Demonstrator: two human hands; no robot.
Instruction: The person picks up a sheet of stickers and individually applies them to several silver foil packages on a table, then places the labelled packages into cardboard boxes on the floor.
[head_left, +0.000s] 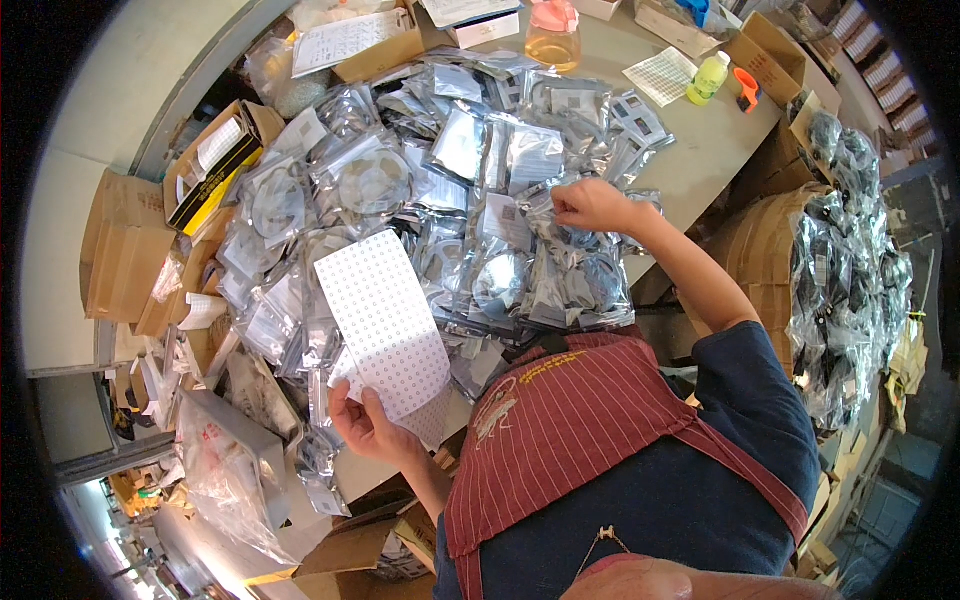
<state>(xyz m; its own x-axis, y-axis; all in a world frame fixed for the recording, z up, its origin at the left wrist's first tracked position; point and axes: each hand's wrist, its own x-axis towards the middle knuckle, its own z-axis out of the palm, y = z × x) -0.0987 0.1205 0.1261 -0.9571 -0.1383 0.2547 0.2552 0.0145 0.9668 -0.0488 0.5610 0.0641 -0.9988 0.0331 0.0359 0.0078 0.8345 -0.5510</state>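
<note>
My left hand [372, 428] pinches the lower edge of a white sheet of small round stickers [385, 320], printed in even rows. The sheet slants over the near side of a large heap of silvery zip bags [500, 280]. Through their clear fronts, ring-shaped parts and white labels show. Over the heap's right part, my right hand [592, 206] is closed, its thumb and fingers pressed together just above the bags. Whatever it may hold is too small or hidden to make out.
A yellow-and-black box [212, 165] and brown cartons [130, 245] line the left side. Toward the back stand a pink-lidded jug [553, 38], a yellow-green bottle [708, 80] and an orange tape dispenser [746, 92]. On the right, a big carton [765, 250] sits beside plastic-wrapped black parts [845, 270].
</note>
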